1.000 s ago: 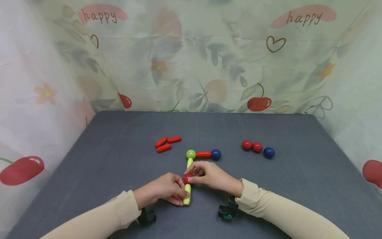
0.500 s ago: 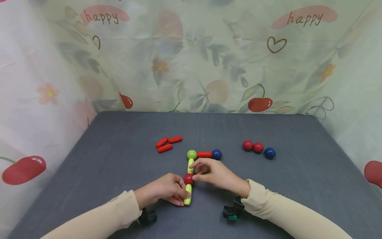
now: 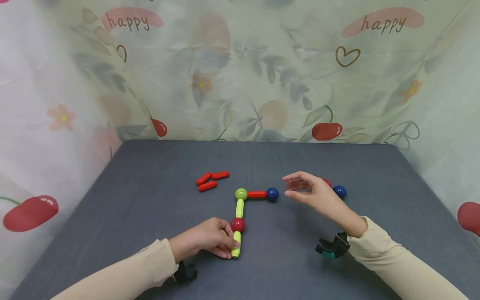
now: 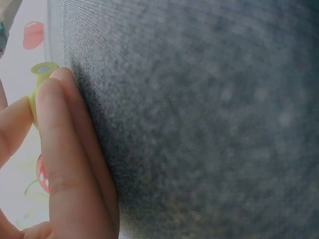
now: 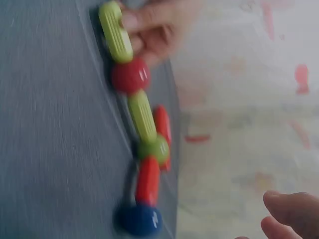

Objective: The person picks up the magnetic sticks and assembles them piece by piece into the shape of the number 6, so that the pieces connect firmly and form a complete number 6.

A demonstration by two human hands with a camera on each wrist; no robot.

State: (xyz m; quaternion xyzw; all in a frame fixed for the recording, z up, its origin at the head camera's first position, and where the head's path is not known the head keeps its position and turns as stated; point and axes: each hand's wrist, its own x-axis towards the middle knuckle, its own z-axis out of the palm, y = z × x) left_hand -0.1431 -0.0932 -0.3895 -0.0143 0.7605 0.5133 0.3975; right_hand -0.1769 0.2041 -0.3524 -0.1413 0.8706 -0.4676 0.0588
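**Left hand (image 3: 211,238) pinching, right hand (image 3: 315,195) free**

Your near lime stick (image 3: 236,250) sits at the dark table (image 3: 150,200), pinched by left thumb and fingers — far end against a red ball (image 3: 238,225). Beyond come a second lime stick (image 3: 239,208), lime ball (image 3: 241,194), then rightward a short red stick (image 3: 256,194) and blue ball (image 3: 272,194). Right thumb and fingers stand apart, empty, near that blue ball. Three loose red sticks (image 3: 207,186) lie farther left.

On the grey tabletop (image 3: 168,208), a ridged yellow-green near rod (image 5: 116,37), a glossy red ball (image 3: 238,225), a matching far rod (image 3: 239,208) and a green ball (image 3: 241,194) form a line, bending rightward through a red rod (image 3: 256,194) to a blue ball (image 3: 272,194), the pieces apparently touching despite some wrist-view blur.
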